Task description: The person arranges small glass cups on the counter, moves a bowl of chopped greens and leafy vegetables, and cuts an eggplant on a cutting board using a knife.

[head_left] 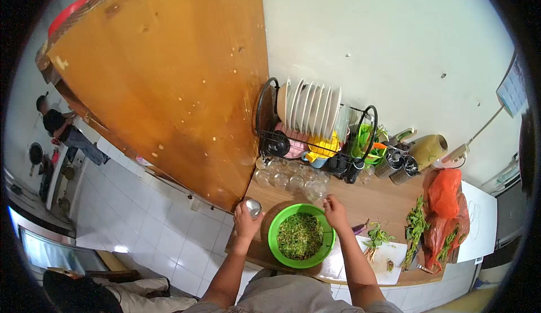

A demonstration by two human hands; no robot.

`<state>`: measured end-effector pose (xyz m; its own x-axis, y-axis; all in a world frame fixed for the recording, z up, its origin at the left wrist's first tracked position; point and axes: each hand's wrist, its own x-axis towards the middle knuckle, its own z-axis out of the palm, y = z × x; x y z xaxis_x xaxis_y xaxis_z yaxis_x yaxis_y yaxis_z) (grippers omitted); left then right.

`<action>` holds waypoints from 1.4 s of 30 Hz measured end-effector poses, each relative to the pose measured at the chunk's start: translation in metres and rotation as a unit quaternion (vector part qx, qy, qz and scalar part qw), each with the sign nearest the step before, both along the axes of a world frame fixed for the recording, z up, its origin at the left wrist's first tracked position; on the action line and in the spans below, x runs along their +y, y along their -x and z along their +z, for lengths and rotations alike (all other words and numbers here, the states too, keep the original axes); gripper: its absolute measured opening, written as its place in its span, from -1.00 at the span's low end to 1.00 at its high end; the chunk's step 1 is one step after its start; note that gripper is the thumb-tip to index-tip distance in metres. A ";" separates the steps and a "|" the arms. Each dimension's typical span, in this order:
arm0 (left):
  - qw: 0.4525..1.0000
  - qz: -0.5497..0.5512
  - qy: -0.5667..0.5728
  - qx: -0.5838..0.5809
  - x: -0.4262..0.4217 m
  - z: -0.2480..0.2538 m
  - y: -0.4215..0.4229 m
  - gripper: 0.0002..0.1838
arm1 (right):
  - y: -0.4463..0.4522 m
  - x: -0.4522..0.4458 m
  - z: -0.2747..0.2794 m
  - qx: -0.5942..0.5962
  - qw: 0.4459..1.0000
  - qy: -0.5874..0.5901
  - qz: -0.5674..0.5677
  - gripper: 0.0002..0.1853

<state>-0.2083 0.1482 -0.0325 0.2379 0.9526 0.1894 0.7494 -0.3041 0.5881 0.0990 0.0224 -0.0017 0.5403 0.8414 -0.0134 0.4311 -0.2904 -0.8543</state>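
Note:
My left hand (247, 223) is wrapped round a small metal bowl or cup (253, 207) beside the left edge of the wooden table (366, 195). Past the bowl's far right side, my right hand (336, 211) has its fingers closed at a clear glass mug (315, 190). Between my forearms sits a green plastic basin (301, 263) holding chopped green leaves (300, 236). Several clear glasses (282, 179) stand in rows just beyond, under the dish rack.
A black dish rack (373, 129) holds upright plates (313, 107). To the right lie an eggplant (359, 228), a white cutting board (389, 255), leafy stems (416, 225) and red plastic bags (445, 194). A wooden panel (163, 82) rises at left; two people appear farther left.

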 end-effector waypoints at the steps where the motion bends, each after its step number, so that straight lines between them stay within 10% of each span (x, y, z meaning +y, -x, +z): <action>1: 1.000 0.001 0.000 -0.004 0.005 -0.008 0.005 -0.21 | 0.011 0.011 -0.002 -0.004 1.000 0.000 0.001 -0.81; 10: 0.995 0.010 0.095 -0.029 0.017 -0.034 0.008 0.02 | 0.072 0.094 -0.020 -0.122 0.972 0.040 0.196 -0.81; 33: 0.988 -0.013 0.105 -0.112 0.031 -0.071 0.013 -0.01 | 0.108 0.160 -0.086 -0.044 0.962 0.051 0.263 -0.79; 42: 0.974 -0.038 0.104 -0.197 0.068 -0.048 -0.012 -0.37 | 0.102 0.172 -0.099 -0.004 0.954 0.067 0.291 -0.84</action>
